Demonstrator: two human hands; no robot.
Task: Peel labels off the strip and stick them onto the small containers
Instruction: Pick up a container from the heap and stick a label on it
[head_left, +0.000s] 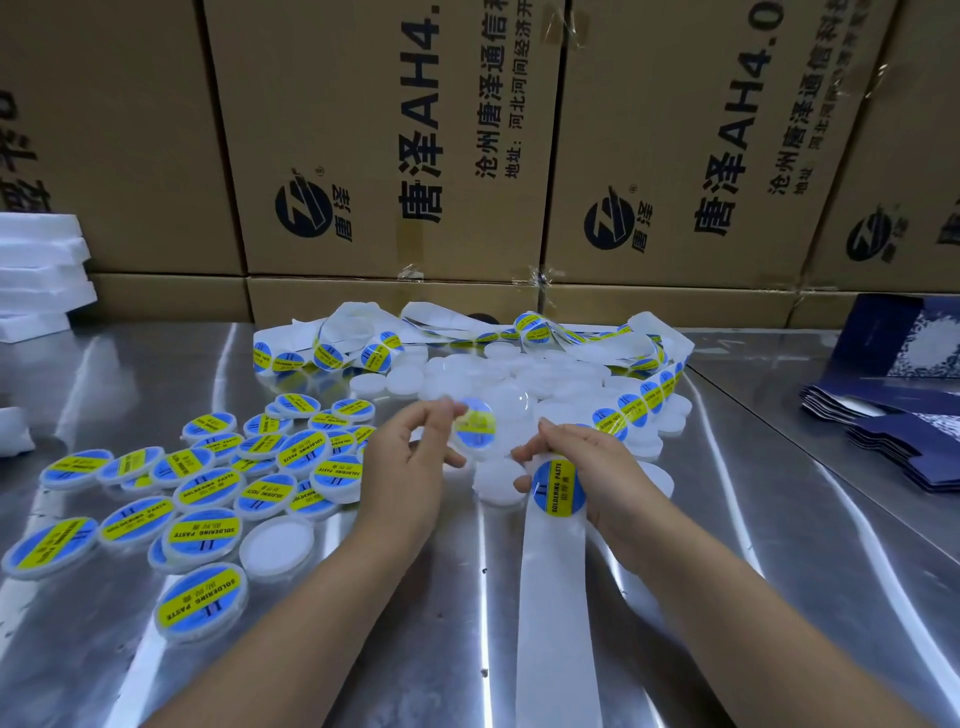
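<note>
Fingers (436, 413) of the left hand (410, 457) pinch a round blue-and-yellow label (474, 427) just above a plain white round tub (498, 488); right hand (597, 467) grips the white paper strip (556, 597)

One left hand (410, 467), one right hand (587, 467), one label strip (556, 597), roughly twenty-five labelled containers (202, 535).

Labels (557, 487) read "SOLDERING PASTE"; cartons (395, 140) read "AH4".

Bare forearms (727, 597); left hand (410, 467), right hand (597, 467)
</note>
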